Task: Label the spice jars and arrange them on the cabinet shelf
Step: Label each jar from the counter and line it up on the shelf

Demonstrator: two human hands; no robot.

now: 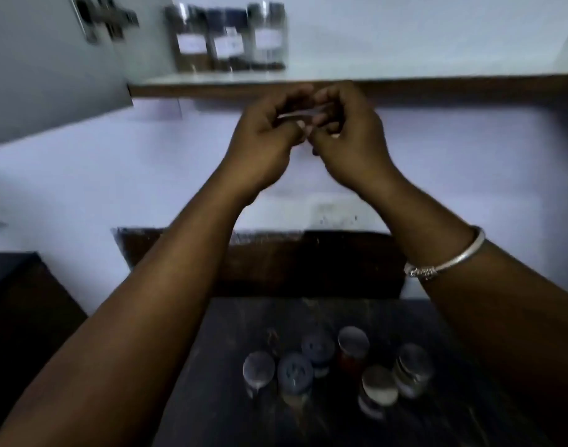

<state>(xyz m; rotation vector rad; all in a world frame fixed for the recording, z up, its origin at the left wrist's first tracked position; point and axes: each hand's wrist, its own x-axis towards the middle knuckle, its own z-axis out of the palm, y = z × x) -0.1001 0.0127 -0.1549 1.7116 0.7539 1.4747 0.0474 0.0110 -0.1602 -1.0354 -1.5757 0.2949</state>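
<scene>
Nearest: six small round-lidded spice jars clustered upright on dark tabletop, labels not visible from above. Above them, left hand and right hand meet, fingers curled, both pinching a thin pale label strip. Silver metal bangle on right wrist. Farthest: three labelled clear glass jars side by side at left end of brown-edged cabinet shelf.

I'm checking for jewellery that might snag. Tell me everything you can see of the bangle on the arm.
The bangle is a thin, silver-looking metal ring round the right forearm, some way behind the right hand, which pinches a pale strip. Its band is smooth and shiny, with a knobbly ornamented part at its left end. It lies slanted across the arm, touching only skin.
</scene>
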